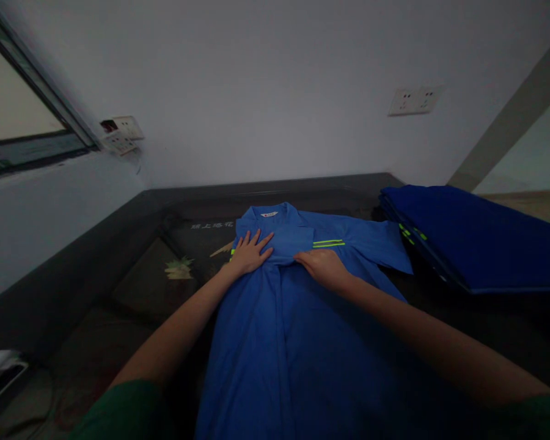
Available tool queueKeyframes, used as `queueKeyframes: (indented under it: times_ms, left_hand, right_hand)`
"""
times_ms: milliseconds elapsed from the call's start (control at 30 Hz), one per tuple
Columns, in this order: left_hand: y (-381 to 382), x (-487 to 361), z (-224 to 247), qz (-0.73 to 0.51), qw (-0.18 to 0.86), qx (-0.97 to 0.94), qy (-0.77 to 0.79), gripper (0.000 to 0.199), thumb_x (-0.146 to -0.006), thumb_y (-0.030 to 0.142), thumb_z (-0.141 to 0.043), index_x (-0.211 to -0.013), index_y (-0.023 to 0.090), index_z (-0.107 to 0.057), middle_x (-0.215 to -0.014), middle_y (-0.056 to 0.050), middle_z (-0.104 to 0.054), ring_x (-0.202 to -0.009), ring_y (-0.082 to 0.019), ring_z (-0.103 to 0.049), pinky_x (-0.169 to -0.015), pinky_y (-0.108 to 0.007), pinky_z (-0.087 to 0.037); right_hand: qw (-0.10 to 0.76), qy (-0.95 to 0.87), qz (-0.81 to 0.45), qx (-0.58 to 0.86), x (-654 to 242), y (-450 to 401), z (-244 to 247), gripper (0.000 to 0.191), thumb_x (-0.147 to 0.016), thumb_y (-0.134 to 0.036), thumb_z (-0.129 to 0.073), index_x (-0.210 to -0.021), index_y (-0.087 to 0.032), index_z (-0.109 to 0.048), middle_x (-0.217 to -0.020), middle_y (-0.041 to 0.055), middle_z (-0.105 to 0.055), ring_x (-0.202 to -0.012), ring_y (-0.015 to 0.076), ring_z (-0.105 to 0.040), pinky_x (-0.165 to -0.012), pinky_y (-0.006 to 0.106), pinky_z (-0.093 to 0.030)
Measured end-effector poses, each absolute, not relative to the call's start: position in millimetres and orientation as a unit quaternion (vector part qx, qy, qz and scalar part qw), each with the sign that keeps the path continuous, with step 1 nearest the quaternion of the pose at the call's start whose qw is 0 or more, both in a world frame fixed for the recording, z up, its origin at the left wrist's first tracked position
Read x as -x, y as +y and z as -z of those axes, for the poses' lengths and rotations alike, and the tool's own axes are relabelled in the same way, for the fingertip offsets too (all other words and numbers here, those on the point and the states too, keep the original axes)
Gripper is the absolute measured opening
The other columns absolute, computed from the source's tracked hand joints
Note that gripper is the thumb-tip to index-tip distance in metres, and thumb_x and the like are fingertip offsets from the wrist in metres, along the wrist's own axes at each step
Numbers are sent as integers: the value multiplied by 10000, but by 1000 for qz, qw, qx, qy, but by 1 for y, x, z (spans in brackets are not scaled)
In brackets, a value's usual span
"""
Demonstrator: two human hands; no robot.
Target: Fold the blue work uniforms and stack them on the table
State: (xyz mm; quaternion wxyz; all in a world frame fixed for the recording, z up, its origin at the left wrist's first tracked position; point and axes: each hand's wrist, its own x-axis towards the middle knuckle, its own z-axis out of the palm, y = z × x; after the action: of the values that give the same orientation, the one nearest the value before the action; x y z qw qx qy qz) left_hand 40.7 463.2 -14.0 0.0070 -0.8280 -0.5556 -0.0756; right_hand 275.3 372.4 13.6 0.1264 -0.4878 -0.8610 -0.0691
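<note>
A blue shirt [256,330] with yellow-green stripes lies on the dark table, its collar towards the wall. The sleeve on the left is folded across the chest, while the one on the right stretches outward. My left hand [250,253] rests flat on the left part of the chest, fingers spread, partly over the folded cloth. Close to the middle of the chest, my right hand [323,267] has its fingers closed in a pinch on the lower edge of the folded sleeve.
Folded dark blue clothing [476,238] lies at the right of the dark table [132,244]. A white device [0,370] sits at the lower left. Behind the table stands a wall with sockets [414,101].
</note>
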Motion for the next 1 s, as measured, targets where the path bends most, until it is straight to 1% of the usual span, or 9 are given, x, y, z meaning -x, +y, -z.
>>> queueKeyframes:
  times_ms: [200,333,400,467,567,633,733,867,1000]
  left_hand:
    - [487,-31,14,73,-6,803,-592,569,-973,527,-215,-1496,305,-244,-1569,-74,-202,-1437,-296,-182,-1117,-563,-192]
    - [504,-9,12,96,6,766,-636,531,-966,476,-301,-1472,317,-294,-1553,-80,-253,-1420,-322,-221,-1095,-604,-211]
    - [506,5,8,136,35,735,-663,527,-960,453,-337,-1453,267,-336,-1526,-121,-305,-1404,-353,-244,-1097,-609,-195]
    - [502,19,3,180,62,708,-680,508,-957,409,-356,-1420,203,-382,-1487,-171,-354,-1380,-373,-281,-1096,-586,-212]
    - [488,34,-3,210,21,673,-709,436,-929,381,-420,-1290,156,-514,-1363,-212,-491,-1261,-397,-437,-1007,-558,-332]
    - [477,38,-1,213,-28,656,-724,380,-915,405,-449,-1167,160,-593,-1206,-181,-618,-1125,-370,-554,-928,-528,-389]
    - [464,36,6,224,-57,651,-723,325,-908,440,-464,-1041,200,-639,-1033,-92,-700,-996,-286,-624,-864,-441,-419]
    - [458,29,14,240,-30,659,-712,275,-886,443,-502,-930,211,-644,-956,-68,-707,-987,-259,-611,-820,-383,-410]
    - [459,29,14,235,-8,672,-702,277,-902,433,-475,-853,213,-636,-963,-66,-696,-981,-250,-602,-800,-370,-405]
  right_hand:
    - [56,-894,117,430,-278,368,1,231,-899,-119,-504,-1067,-158,-656,-918,112,-707,-852,209,-643,-707,265,-427]
    - [55,-893,133,426,-274,363,3,221,-898,-102,-488,-1029,-154,-658,-887,104,-701,-820,206,-638,-693,276,-441]
    - [60,-891,124,433,-271,361,-2,200,-922,-156,-482,-1002,-165,-666,-898,104,-702,-833,212,-641,-697,285,-455]
    - [63,-883,94,456,-265,361,-13,229,-942,-289,-491,-953,-166,-685,-879,117,-706,-828,228,-652,-702,302,-472]
    - [72,-868,48,489,-246,375,-38,370,-936,-430,-481,-903,-145,-714,-838,152,-711,-821,280,-672,-716,354,-491]
    - [90,-868,38,488,-226,398,-57,372,-945,-417,-465,-955,-144,-717,-901,163,-716,-878,300,-672,-748,372,-493]
    - [124,-866,-4,485,-184,447,-77,308,-929,-384,-503,-1052,-178,-695,-1059,141,-701,-1013,277,-642,-834,341,-482]
    - [146,-854,-47,498,-129,513,-81,291,-905,-276,-544,-1164,-170,-627,-1184,127,-661,-1125,235,-597,-917,288,-447]
    - [147,-834,-65,527,-98,560,-65,400,-889,-256,-576,-1255,-102,-524,-1224,192,-625,-1138,260,-593,-911,328,-464]
